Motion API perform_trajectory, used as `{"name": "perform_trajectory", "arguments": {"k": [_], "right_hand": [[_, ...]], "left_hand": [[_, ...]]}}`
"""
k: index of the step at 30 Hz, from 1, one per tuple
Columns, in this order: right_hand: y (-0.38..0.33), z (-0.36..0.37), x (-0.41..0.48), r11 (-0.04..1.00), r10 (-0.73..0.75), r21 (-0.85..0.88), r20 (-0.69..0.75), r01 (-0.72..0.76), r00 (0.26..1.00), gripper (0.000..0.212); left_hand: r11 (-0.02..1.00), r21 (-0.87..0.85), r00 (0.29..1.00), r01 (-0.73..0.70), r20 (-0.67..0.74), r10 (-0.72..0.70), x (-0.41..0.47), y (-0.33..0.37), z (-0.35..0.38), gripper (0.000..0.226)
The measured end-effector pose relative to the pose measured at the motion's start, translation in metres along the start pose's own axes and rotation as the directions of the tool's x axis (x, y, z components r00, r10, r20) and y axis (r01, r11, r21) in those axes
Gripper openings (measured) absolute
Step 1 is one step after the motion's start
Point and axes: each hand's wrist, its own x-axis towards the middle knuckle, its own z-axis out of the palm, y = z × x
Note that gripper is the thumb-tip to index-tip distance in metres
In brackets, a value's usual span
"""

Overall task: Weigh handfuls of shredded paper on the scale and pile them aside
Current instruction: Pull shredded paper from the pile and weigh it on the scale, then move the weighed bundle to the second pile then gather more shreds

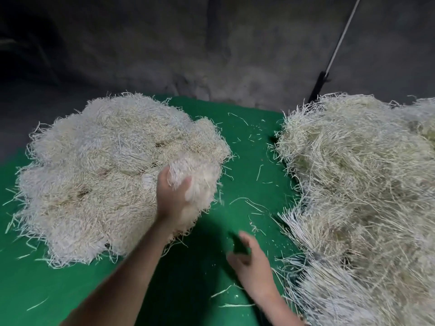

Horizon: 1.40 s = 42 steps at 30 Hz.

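My left hand grips a handful of shredded paper at the right edge of the left pile, a wide mound of pale shreds. My right hand hovers low over the green cloth between the two piles, fingers loosely spread, holding nothing; it is blurred. A larger, looser pile of shredded paper fills the right side. No scale shows in the head view.
Loose strands lie scattered on the green cloth between the piles. A pole with a black grip leans against the dark grey wall behind the right pile.
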Motion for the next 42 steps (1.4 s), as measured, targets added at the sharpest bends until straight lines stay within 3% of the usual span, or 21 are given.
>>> {"name": "perform_trajectory", "arguments": {"k": [2, 4, 7, 9, 12, 14, 15, 16, 17, 19, 20, 23, 25, 27, 29, 32, 34, 37, 42], "right_hand": [[0.019, 0.001, 0.0, 0.977, 0.036, -0.211, 0.051, -0.025, 0.998, 0.05], [0.031, 0.003, 0.001, 0.95, 0.038, -0.311, 0.079, -0.012, 0.996, 0.05], [0.04, 0.004, 0.008, 0.892, 0.007, -0.45, 0.106, 0.042, 0.994, 0.047], [0.047, 0.003, 0.012, 0.863, -0.006, -0.502, 0.109, 0.06, 0.994, 0.046], [0.051, 0.002, 0.016, 0.835, -0.009, -0.544, 0.141, 0.085, 0.99, 0.046], [0.05, 0.003, 0.016, 0.829, 0.016, -0.553, 0.164, 0.078, 0.986, 0.047], [0.049, 0.002, 0.016, 0.829, 0.027, -0.554, 0.176, 0.076, 0.984, 0.048], [0.048, 0.001, 0.015, 0.83, 0.035, -0.552, 0.188, 0.076, 0.982, 0.049], [0.047, 0.0, 0.015, 0.833, 0.044, -0.548, 0.201, 0.075, 0.979, 0.05], [0.044, -0.002, 0.014, 0.843, 0.067, -0.535, 0.223, 0.065, 0.972, 0.051], [0.042, -0.003, 0.014, 0.846, 0.078, -0.53, 0.227, 0.056, 0.971, 0.052], [0.036, -0.008, 0.012, 0.867, 0.092, -0.496, 0.24, 0.041, 0.966, 0.051], [0.029, -0.014, 0.007, 0.899, 0.073, -0.435, 0.247, 0.043, 0.966, 0.049], [0.022, -0.024, -0.002, 0.928, 0.047, -0.372, 0.212, 0.036, 0.976, 0.047], [0.013, -0.037, -0.015, 0.95, -0.008, -0.308, 0.158, 0.057, 0.987, 0.043], [0.002, -0.066, -0.041, 0.964, -0.133, -0.223, 0.058, 0.142, 0.989, 0.037], [-0.001, -0.091, -0.067, 0.968, -0.202, -0.156, -0.015, 0.197, 0.979, 0.033], [0.005, -0.136, -0.108, 0.949, -0.297, -0.145, -0.105, 0.281, 0.949, 0.026], [0.038, -0.225, -0.175, 0.977, -0.188, -0.16, -0.349, 0.14, 0.918, 0.023]], "left_hand": [[1.0, -0.002, 1.0, -0.008, -0.015, 0.008, 0.039, -0.001, 0.0, 0.063], [0.983, 0.181, 0.999, 0.029, -0.037, -0.023, 0.072, -0.01, -0.003, 0.062], [0.763, 0.646, 0.999, -0.029, -0.01, 0.046, 0.094, -0.028, -0.006, 0.062], [0.68, 0.73, 0.981, -0.068, -0.075, 0.178, 0.094, -0.035, -0.004, 0.056], [0.643, 0.692, 0.835, -0.327, -0.107, 0.54, 0.075, -0.036, 0.006, 0.033], [0.48, 0.677, 0.715, -0.557, 0.098, 0.692, 0.061, -0.039, 0.014, 0.026], [0.376, 0.679, 0.678, -0.631, 0.246, 0.693, 0.055, -0.043, 0.017, 0.027], [0.286, 0.695, 0.674, -0.66, 0.38, 0.634, 0.052, -0.046, 0.019, 0.029], [0.232, 0.728, 0.715, -0.645, 0.467, 0.521, 0.051, -0.05, 0.02, 0.031], [0.172, 0.847, 0.861, -0.503, 0.474, 0.185, 0.058, -0.051, 0.012, 0.035], [0.118, 0.886, 0.894, -0.449, 0.446, 0.047, 0.063, -0.05, 0.007, 0.041], [0.021, 0.888, 0.882, -0.46, 0.46, -0.099, 0.07, -0.044, -0.004, 0.048], [0.071, 0.871, 0.87, -0.487, 0.491, -0.052, 0.061, -0.03, -0.005, 0.044], [0.187, 0.859, 0.879, -0.477, 0.463, 0.117, 0.042, -0.013, -0.006, 0.034], [0.38, 0.794, 0.877, -0.474, 0.388, 0.283, 0.016, 0.005, -0.006, 0.035], [0.659, 0.548, 0.857, -0.515, 0.317, 0.407, -0.043, 0.036, 0.0, 0.024], [0.759, 0.459, 0.886, -0.463, 0.265, 0.38, -0.086, 0.054, 0.011, 0.015], [0.905, 0.297, 0.941, -0.303, 0.245, 0.234, -0.144, 0.065, 0.038, 0.021], [0.934, 0.22, 0.896, -0.28, 0.41, 0.172, -0.218, 0.084, 0.088, 0.022]]}}
